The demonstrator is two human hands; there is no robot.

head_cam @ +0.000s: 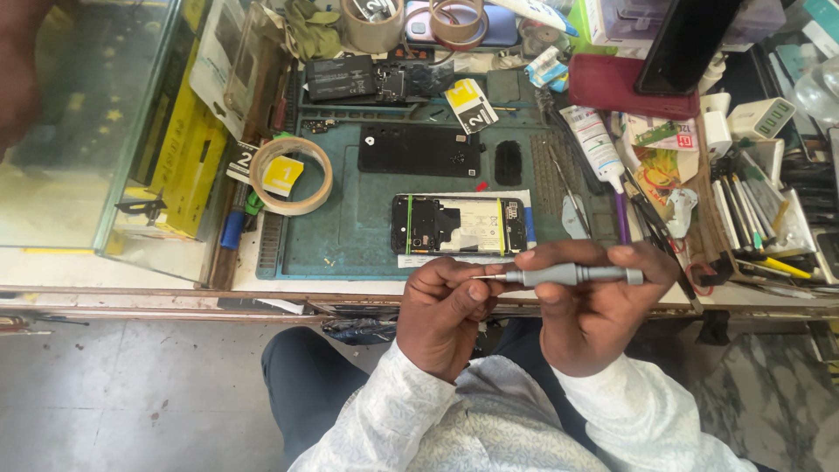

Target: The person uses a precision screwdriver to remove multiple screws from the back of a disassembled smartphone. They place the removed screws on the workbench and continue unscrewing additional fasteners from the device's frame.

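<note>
— Hands, as shown?
— My right hand (599,301) grasps a grey precision screwdriver (572,276) held level; my left hand (446,310) pinches at its metal tip (486,277).
— Location?
— At the bench edge, just in front of the opened smartphone (459,225) lying on the green repair mat (350,227), tape roll (291,175) at left.

This is a phone repair shop, at the counter bench. A teal work mat (350,236) covers the bench, with an opened phone (459,225) and a loose back cover (419,149) lying on it. Tape rolls (291,176), tweezers (568,188), a glue tube (596,147) and a rack of small tools (752,214) crowd around. A glass display case (87,122) stands to the left, typical of a shop front.
</note>
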